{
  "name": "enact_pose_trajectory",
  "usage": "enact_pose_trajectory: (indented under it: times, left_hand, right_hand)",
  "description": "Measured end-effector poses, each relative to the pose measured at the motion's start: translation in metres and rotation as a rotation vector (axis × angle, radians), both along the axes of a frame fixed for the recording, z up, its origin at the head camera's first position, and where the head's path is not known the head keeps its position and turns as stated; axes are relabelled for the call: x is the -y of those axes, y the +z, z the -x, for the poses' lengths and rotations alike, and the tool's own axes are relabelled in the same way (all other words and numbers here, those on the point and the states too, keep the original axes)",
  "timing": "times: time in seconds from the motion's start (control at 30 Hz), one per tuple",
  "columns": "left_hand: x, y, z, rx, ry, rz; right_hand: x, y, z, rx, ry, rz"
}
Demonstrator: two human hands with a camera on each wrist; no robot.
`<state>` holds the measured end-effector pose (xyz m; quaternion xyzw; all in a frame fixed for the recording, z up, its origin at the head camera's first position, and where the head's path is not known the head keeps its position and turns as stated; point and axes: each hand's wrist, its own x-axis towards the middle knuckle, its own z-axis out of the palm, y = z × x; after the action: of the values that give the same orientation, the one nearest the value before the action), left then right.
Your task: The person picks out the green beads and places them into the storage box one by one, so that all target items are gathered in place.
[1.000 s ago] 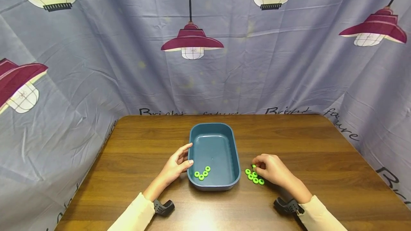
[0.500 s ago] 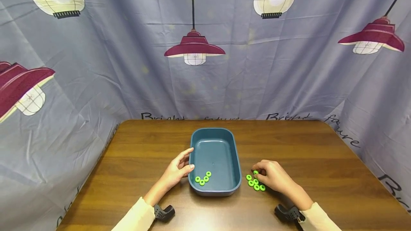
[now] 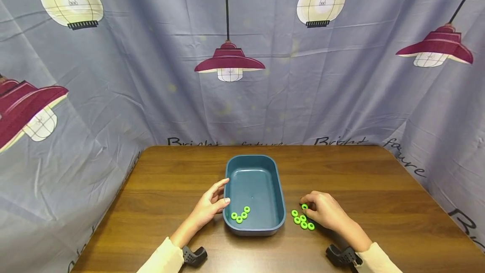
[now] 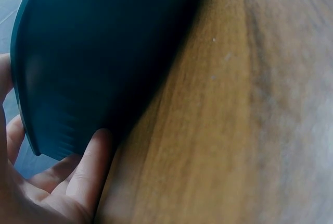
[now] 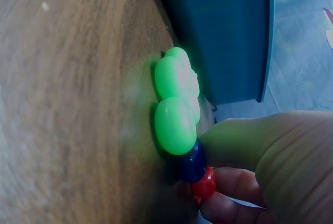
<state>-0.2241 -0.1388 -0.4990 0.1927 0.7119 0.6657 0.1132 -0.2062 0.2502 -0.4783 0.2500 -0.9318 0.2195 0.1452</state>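
Observation:
A blue-green tray (image 3: 281, 199) stands mid-table, with several green rings (image 3: 239, 220) in its near left corner. At its left side my left hand (image 3: 207, 203) holds the wall: thumb and index fingertips overlap the rim, and other fingers (image 4: 93, 161) lie against the outer wall. To the tray's right, my right hand (image 3: 326, 210) pinches a green ring (image 3: 305, 207) between thumb and index finger. Beside it lie several more green rings (image 3: 297, 220). In the right wrist view, a dark blue piece (image 5: 193, 162) and a red piece (image 5: 204, 183) show at the fingertips.
The brown wooden table (image 3: 174, 167) reaches back to a grey-blue curtain (image 3: 170, 96) printed with lamps. A black wrist strap mount (image 3: 195, 257) sits below the left wrist, and a similar mount (image 3: 341, 255) below the right.
The head view has tilted up, so everything sits lower in it. My right hand has shifted the pinched green ring slightly right, away from its neighbours. The left hand stays at the tray.

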Motion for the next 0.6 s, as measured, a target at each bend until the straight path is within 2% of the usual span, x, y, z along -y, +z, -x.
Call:
enact_pose_trajectory:
  times: [0.33,0.6]
  left_hand:
    - [-0.0007,0.0003,0.0006,-0.002,-0.003,-0.011]
    - [-0.0002,0.0001,0.0003,-0.002,-0.009,-0.022]
  right_hand:
    - [-0.0008,0.0024,-0.0017,0.035,-0.008,-0.01]
    - [0.0008,0.0012,-0.0017,0.031,-0.024,-0.003]
